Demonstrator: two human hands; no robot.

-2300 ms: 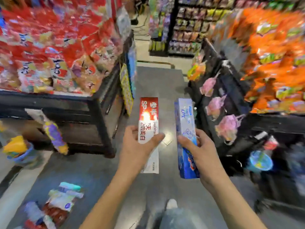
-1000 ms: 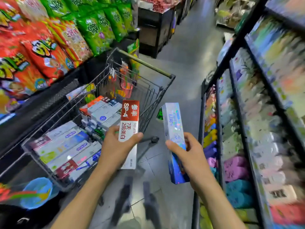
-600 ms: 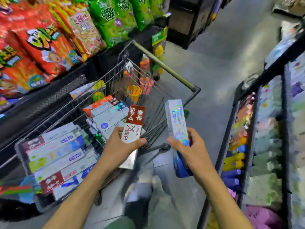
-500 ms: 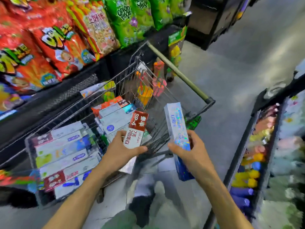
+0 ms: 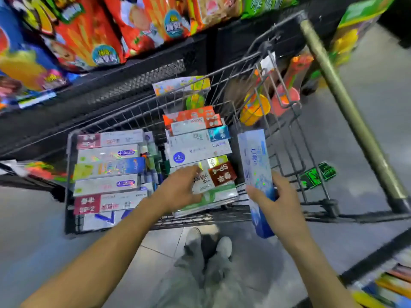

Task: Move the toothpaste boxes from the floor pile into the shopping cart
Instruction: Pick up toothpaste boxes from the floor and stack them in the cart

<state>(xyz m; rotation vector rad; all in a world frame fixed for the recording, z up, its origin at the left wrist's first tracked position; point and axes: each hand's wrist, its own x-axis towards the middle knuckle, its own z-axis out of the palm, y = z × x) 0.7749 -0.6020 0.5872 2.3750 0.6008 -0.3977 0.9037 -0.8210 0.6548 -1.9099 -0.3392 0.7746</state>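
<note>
While left hand (image 5: 178, 192) lays red-and-white toothpaste box (image 5: 213, 177) into wire shopping cart (image 5: 287, 130), loosely gripped; right hand (image 5: 275, 201) clasping upright blue box (image 5: 255, 165): best set flat, parallel.

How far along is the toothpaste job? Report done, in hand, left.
Done: toothpaste boxes lie in the shopping cart. In hand: the left hand holds the red-and-white box on a stack; the right hand grips the blue box, not yet in. Left: that box; the floor pile is out of view.

Toothpaste boxes (image 5: 109, 168) lie stacked in the cart (image 5: 295, 138), shelving (image 5: 133, 70) behind.
</note>
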